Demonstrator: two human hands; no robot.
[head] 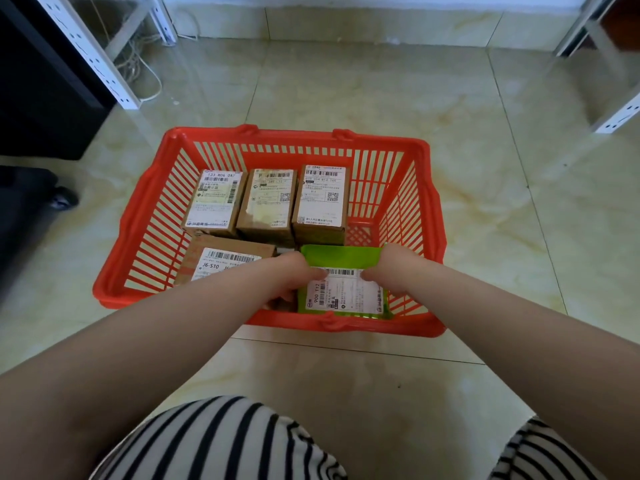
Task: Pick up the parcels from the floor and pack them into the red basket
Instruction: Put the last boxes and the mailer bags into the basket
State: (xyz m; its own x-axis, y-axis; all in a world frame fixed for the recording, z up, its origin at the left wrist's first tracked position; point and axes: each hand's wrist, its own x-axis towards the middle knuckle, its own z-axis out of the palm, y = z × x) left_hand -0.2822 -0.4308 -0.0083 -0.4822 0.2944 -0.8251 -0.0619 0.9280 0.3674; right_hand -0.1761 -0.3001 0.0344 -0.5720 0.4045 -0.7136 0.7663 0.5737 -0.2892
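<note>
A red basket point(138, 233) stands on the tiled floor in front of me. Three brown cardboard parcels with white labels stand side by side along its far side: left point(214, 202), middle point(269, 202), right point(321, 202). A larger brown parcel point(225, 259) lies at the near left. A green parcel point(343, 289) with a white label sits at the near right of the basket. My left hand point(294, 275) grips its left edge and my right hand point(394, 271) grips its right edge, thumbs on the label.
White metal shelf legs point(104, 60) stand at the back left with white cables point(145, 64) on the floor, and another shelf leg point(616, 116) at the right. A black object point(31, 209) sits at the left edge. My striped clothing point(225, 441) fills the bottom.
</note>
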